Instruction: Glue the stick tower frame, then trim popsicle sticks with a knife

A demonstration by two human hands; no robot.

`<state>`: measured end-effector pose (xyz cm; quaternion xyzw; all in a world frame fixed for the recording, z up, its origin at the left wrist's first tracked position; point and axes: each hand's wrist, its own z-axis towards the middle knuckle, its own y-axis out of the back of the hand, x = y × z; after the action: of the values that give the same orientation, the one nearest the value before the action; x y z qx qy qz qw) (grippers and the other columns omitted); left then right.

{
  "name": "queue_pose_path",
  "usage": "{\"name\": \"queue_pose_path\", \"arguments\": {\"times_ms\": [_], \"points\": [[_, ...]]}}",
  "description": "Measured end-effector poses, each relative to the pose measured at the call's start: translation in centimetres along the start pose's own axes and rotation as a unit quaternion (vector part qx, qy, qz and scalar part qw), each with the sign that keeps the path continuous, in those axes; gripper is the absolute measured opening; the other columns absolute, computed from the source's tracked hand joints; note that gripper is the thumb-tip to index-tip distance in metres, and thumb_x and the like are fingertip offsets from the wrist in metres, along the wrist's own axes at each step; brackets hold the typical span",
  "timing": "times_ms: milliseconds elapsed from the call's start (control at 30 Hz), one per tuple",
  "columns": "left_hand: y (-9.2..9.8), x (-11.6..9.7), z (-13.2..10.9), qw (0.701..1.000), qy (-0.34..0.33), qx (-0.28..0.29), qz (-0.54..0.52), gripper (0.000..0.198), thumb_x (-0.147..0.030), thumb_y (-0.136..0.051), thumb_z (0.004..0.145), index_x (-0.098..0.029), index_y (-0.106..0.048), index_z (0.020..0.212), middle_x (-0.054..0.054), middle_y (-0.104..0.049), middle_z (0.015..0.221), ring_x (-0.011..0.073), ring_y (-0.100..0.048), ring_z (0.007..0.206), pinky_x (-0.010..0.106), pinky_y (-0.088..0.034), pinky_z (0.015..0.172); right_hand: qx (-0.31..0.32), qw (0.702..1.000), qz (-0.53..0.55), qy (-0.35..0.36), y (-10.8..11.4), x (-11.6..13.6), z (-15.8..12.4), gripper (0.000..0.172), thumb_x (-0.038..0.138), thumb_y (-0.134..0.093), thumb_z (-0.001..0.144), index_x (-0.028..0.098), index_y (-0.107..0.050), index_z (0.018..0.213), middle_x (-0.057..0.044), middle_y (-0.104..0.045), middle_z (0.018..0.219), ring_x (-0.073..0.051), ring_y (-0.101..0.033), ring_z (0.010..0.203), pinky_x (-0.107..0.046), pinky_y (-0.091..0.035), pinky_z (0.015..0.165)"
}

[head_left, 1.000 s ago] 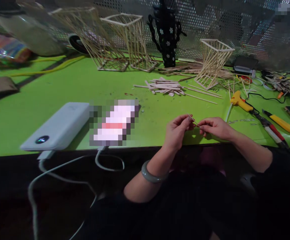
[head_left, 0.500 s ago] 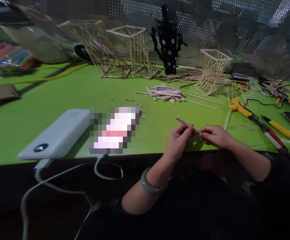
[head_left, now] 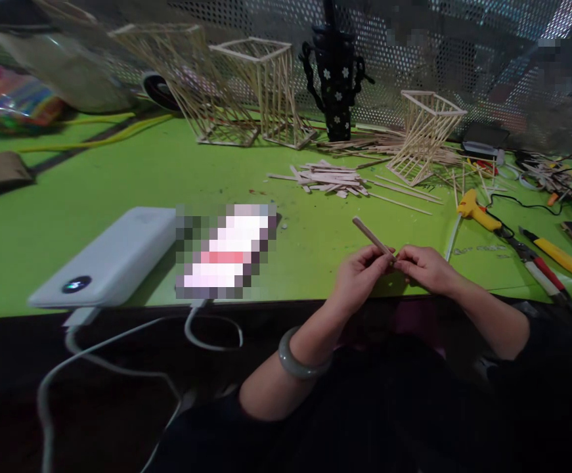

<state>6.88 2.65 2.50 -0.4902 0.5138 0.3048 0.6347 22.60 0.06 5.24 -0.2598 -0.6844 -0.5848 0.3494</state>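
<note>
1. Left forearm (head_left: 276, 387) slants up from seven o'clock, a grey bangle (head_left: 305, 361) around it, and leads to the left hand (head_left: 359, 279) above the desk (head_left: 305, 269), near its front edge.
2. Right forearm (head_left: 497, 318) comes in from four o'clock; the right hand (head_left: 426, 269) points toward nine, its back turned upward.
3. The left hand is closed, thumb laid along the top and the other fingers curled beneath, clamped on a wooden stick (head_left: 372, 235).
4. The right hand is pinched together at the stick's near end, its fingertips touching or almost touching those of the left; the gap is too small to tell.
5. The wooden stick juts from the left hand toward ten o'clock, its far end free.
6. Taking the hands as the centre of the dial, a pile of loose sticks (head_left: 332, 179) lies at eleven, a twisted stick frame (head_left: 423, 138) stands between twelve and one, a yellow glue gun (head_left: 480, 211) lies at two, a yellow cutter (head_left: 561, 256) at three, and a lit phone (head_left: 231, 253) at nine.
</note>
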Motion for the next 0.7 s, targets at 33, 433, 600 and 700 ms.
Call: {"name": "queue_pose_path", "arguments": {"times_ms": [33, 433, 600, 700], "points": [[0.0, 0.0, 0.0, 1.0, 0.001, -0.002, 0.0, 0.018, -0.029, -0.074, 0.064, -0.015, -0.07, 0.075, 0.0, -0.065, 0.064, 0.0088, -0.056, 0.059, 0.022, -0.046, 0.058, -0.008, 1.0, 0.013, -0.005, 0.0, 0.0, 0.0, 0.02, 0.037, -0.058, 0.079, 0.019, -0.057, 0.069, 0.005, -0.054, 0.05, -0.008, -0.049, 0.049, -0.023, -0.035, 0.052], [0.1, -0.1, 0.4, 0.994, 0.019, -0.046, -0.1, 0.012, -0.025, -0.073, 0.067, -0.016, -0.067, 0.07, -0.002, -0.061, 0.059, 0.0059, -0.053, 0.051, 0.02, -0.044, 0.054, -0.009, 0.939, 0.34, -0.049, -1.3, 0.2, 0.3, 0.037, 0.048, -0.076, 0.06, 0.018, -0.058, 0.072, 0.002, -0.065, 0.064, -0.008, -0.057, 0.052, -0.025, -0.05, 0.057], [0.5, -0.1, 0.4, 0.995, 0.025, -0.014, -0.093, 0.009, -0.024, -0.073, 0.069, -0.017, -0.068, 0.07, -0.001, -0.06, 0.059, 0.0063, -0.052, 0.053, 0.02, -0.043, 0.055, -0.025, 0.953, 0.299, -0.032, -1.2, 0.3, -0.1, 0.036, 0.049, -0.073, 0.063, 0.018, -0.06, 0.075, 0.0, -0.066, 0.066, -0.01, -0.059, 0.056, -0.026, -0.051, 0.059], [0.5, -0.2, 0.3, 0.998, 0.015, 0.002, -0.067, 0.01, -0.024, -0.074, 0.067, -0.017, -0.07, 0.072, -0.001, -0.061, 0.059, 0.0068, -0.052, 0.054, 0.02, -0.042, 0.055, -0.071, 0.982, 0.176, 0.018, -1.2, 0.5, -0.4, 0.023, 0.042, -0.065, 0.072, 0.019, -0.063, 0.078, -0.002, -0.069, 0.072, -0.012, -0.062, 0.064, -0.027, -0.051, 0.065]]}}
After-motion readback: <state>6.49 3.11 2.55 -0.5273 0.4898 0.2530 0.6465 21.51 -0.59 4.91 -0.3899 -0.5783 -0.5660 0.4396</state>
